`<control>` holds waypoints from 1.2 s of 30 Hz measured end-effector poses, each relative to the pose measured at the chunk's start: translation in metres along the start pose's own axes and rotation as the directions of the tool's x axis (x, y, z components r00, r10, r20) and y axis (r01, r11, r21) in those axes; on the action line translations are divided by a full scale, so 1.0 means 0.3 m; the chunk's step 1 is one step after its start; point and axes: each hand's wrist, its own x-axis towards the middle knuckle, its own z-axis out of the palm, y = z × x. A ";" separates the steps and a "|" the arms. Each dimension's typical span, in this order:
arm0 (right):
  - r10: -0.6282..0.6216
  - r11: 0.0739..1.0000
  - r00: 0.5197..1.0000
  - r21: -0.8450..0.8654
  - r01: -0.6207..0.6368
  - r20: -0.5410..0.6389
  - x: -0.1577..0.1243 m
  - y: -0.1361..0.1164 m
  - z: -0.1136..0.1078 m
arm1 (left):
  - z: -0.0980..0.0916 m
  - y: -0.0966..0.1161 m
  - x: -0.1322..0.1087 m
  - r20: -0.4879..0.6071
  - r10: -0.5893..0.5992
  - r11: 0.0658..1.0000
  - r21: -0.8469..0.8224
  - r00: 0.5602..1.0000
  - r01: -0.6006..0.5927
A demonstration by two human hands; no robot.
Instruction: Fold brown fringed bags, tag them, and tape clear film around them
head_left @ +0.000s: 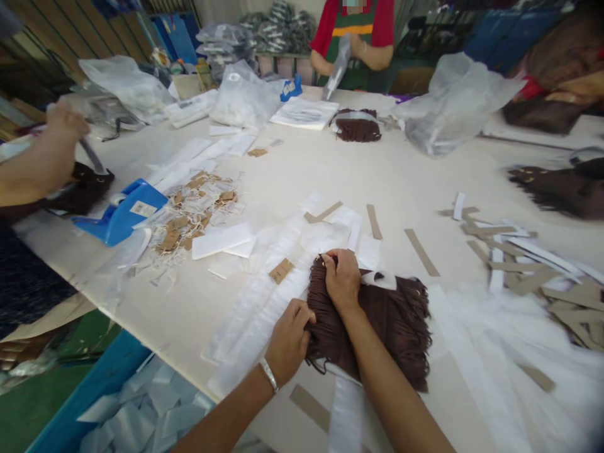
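A dark brown fringed bag point(384, 333) lies flat on the table in front of me, with a white paper strip point(380, 279) looped at its top edge. My left hand point(289, 340), a silver bracelet at its wrist, has its fingers curled around fringe strands at the bag's left side. Higher up, my right hand point(343, 279) is closed in a pinch at the top left corner, close to a small metal fitting, and its forearm crosses the bag. Just left of the bag, a brown cardboard tag point(282, 270) rests on white sheets.
Strung tags point(189, 214) are heaped beside a blue tape dispenser point(123, 211). Grey and white strips point(519, 258) are piled at right. A co-worker's hand point(66, 123) works at far left; another person point(353, 44) stands across the table. A blue bin point(89, 393) sits below the table edge.
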 end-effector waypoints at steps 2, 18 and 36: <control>0.010 1.000 1.000 -0.006 -0.010 0.000 -0.005 0.000 -0.001 | 0.005 0.003 -0.003 0.014 0.009 0.999 0.030 1.000 -0.010; 0.038 0.986 0.999 -0.159 -0.039 -0.007 0.048 0.047 0.001 | -0.172 0.120 -0.059 0.003 0.175 0.900 0.404 0.985 -0.161; -0.274 0.944 0.922 -0.108 0.312 0.273 -0.271 -0.059 -0.509 | 0.020 0.113 0.027 0.432 0.563 0.614 0.352 0.705 -0.706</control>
